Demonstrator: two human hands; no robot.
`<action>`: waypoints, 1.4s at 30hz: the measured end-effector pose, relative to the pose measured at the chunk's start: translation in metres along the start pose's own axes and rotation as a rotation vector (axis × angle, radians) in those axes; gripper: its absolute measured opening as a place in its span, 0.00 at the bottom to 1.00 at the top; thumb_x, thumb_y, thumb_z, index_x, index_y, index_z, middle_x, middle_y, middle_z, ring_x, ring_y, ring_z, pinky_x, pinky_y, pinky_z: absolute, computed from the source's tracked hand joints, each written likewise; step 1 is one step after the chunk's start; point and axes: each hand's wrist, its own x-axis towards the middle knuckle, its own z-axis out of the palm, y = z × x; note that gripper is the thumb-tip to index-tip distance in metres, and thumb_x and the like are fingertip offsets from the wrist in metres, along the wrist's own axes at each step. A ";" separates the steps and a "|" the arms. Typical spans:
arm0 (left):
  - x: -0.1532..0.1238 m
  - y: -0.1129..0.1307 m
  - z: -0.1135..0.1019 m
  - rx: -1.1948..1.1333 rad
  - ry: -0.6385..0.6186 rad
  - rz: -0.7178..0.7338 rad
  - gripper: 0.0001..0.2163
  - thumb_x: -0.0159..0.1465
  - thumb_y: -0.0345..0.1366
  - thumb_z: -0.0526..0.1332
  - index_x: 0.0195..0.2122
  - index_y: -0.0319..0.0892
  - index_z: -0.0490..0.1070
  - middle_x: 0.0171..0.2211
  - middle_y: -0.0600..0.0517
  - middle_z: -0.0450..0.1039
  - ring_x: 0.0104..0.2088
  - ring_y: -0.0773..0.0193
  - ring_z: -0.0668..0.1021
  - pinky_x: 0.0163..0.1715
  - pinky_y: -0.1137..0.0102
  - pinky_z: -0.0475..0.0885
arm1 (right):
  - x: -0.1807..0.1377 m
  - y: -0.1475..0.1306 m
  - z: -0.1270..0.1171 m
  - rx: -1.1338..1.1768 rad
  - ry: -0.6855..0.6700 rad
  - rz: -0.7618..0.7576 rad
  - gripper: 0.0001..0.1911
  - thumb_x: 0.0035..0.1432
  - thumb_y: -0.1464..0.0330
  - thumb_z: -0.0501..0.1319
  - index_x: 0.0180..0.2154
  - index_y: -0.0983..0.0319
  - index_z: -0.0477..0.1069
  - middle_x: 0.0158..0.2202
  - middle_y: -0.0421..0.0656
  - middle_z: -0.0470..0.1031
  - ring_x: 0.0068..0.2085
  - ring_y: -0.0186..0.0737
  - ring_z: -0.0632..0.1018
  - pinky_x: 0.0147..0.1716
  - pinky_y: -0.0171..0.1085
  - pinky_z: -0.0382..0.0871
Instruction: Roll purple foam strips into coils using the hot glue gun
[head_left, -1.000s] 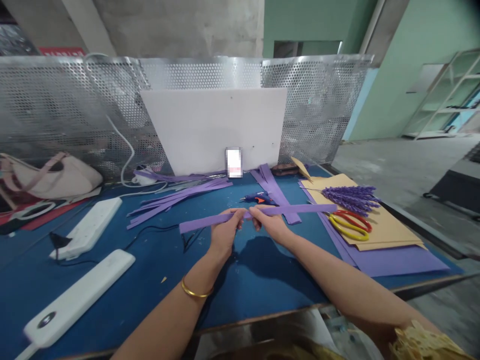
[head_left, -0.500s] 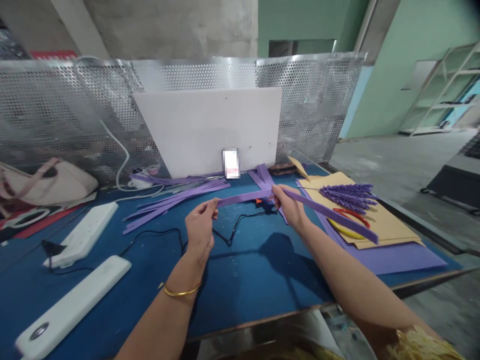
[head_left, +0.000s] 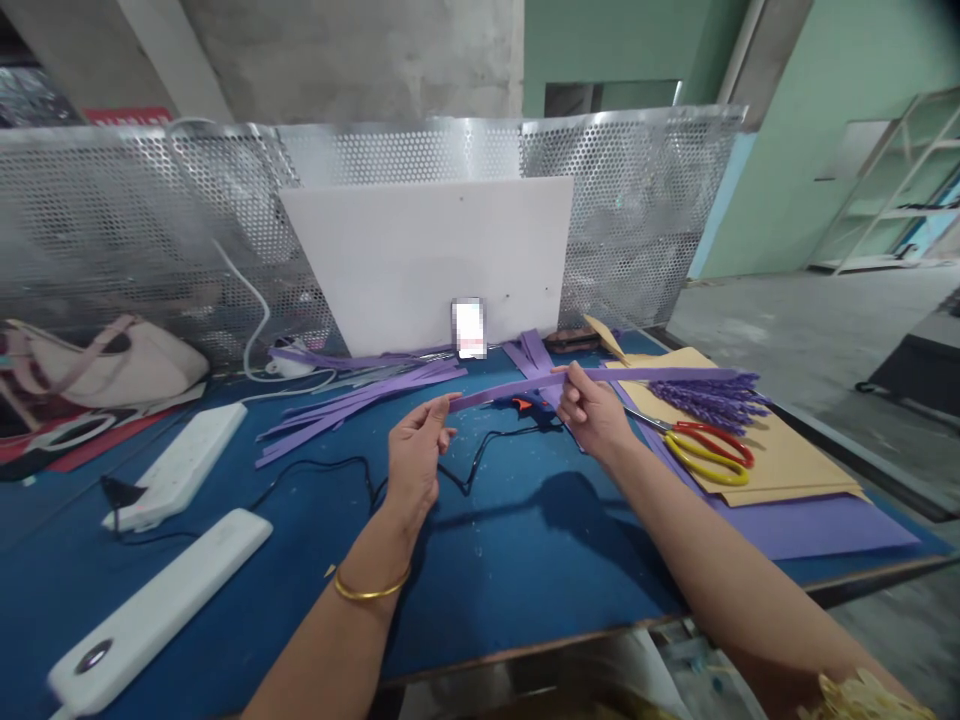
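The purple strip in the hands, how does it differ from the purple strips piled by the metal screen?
The purple strip is one piece, held above the table between the left hand and right hand; the piled strips are many, lying fanned on the blue table. Both look like the same purple material.

Bench: 2 power strips at left, strip pile behind them toward centre, scissors on card sheets at right, board upright at rear against mesh screen.
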 end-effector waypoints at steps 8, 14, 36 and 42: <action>-0.005 0.005 0.005 -0.044 -0.013 -0.053 0.18 0.47 0.48 0.75 0.32 0.38 0.83 0.30 0.47 0.80 0.27 0.66 0.77 0.30 0.71 0.71 | -0.001 -0.011 -0.001 0.066 -0.050 -0.055 0.12 0.44 0.62 0.73 0.26 0.61 0.74 0.18 0.32 0.65 0.17 0.26 0.60 0.20 0.32 0.63; -0.006 0.006 0.006 0.128 -0.022 0.052 0.16 0.52 0.39 0.72 0.42 0.40 0.82 0.26 0.53 0.78 0.26 0.68 0.75 0.32 0.70 0.71 | -0.003 -0.008 0.001 -0.001 -0.090 -0.052 0.12 0.46 0.60 0.70 0.32 0.60 0.77 0.17 0.32 0.62 0.17 0.27 0.61 0.19 0.32 0.60; -0.024 0.002 0.014 0.507 -0.411 -0.036 0.12 0.58 0.46 0.66 0.30 0.42 0.80 0.23 0.51 0.77 0.19 0.66 0.72 0.22 0.71 0.66 | -0.026 0.028 0.020 -0.584 -0.213 -0.075 0.20 0.49 0.55 0.68 0.17 0.61 0.70 0.13 0.37 0.65 0.16 0.30 0.64 0.17 0.33 0.54; -0.025 0.006 0.016 0.378 -0.435 -0.186 0.13 0.54 0.47 0.69 0.26 0.40 0.77 0.20 0.52 0.74 0.16 0.71 0.67 0.17 0.74 0.61 | -0.017 0.019 0.014 -0.414 -0.039 -0.175 0.18 0.48 0.57 0.69 0.18 0.61 0.69 0.13 0.35 0.63 0.18 0.30 0.62 0.20 0.34 0.55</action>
